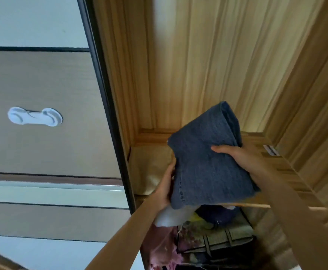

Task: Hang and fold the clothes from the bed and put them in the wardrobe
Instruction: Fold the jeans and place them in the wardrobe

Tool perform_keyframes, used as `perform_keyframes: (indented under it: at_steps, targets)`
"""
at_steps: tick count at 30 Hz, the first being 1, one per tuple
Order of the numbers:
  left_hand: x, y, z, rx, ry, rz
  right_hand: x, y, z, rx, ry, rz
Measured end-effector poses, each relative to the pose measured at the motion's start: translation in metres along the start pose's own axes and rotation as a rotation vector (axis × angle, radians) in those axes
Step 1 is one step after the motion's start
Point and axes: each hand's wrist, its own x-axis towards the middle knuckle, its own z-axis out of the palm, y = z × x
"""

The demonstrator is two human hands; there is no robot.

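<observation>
Both hands, left and right, arms raised, grip folded jeans at the wardrobe shelf.

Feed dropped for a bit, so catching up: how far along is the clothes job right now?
Done: the denim garment is already folded. In hand: both the left hand and the right hand grip it, raised at the open wardrobe, above the wooden shelf. Left: setting it down on the shelf. The bed is out of view, so remaining clothes cannot be judged.
</observation>
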Motion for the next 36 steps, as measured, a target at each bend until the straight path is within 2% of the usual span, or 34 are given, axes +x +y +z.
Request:
perform_keyframes:
  at_steps: [2,5,9,12,17,22,25,29,31,33,36]
  targets:
    - [0.020,0.016,-0.004,0.068,-0.050,0.042,0.036,0.001,0.009,0.006,-0.017,0.041]
    - [0.045,0.034,-0.019,0.096,-0.017,0.103,0.082,0.006,0.023,0.057,-0.069,0.069]
    - [0.065,0.052,-0.045,0.055,0.145,0.152,0.129,0.024,0.040,0.171,-0.176,0.049]
    - [0.062,0.066,-0.049,0.127,0.290,0.208,0.155,0.038,0.056,0.255,-0.269,0.027]
    - [0.057,0.086,-0.063,0.391,0.569,0.389,0.187,0.054,0.088,0.394,-0.370,0.069]
    - [0.051,0.088,-0.091,0.591,0.673,0.408,0.193,0.093,0.122,0.469,-0.560,0.272]
    - [0.050,0.081,-0.102,0.789,0.756,0.368,0.201,0.126,0.141,0.478,-0.577,0.368]
    - [0.058,0.068,-0.122,1.163,0.825,0.246,0.202,0.163,0.158,0.389,-0.507,0.386]
    - [0.060,0.064,-0.129,1.290,0.780,0.199,0.196,0.162,0.158,0.234,-0.400,0.270]
    - [0.062,0.057,-0.131,1.485,0.748,0.194,0.194,0.155,0.152,0.007,-0.294,0.081]
    - [0.071,0.041,-0.125,1.905,0.839,0.178,0.196,0.156,0.144,-0.341,-0.197,-0.161]
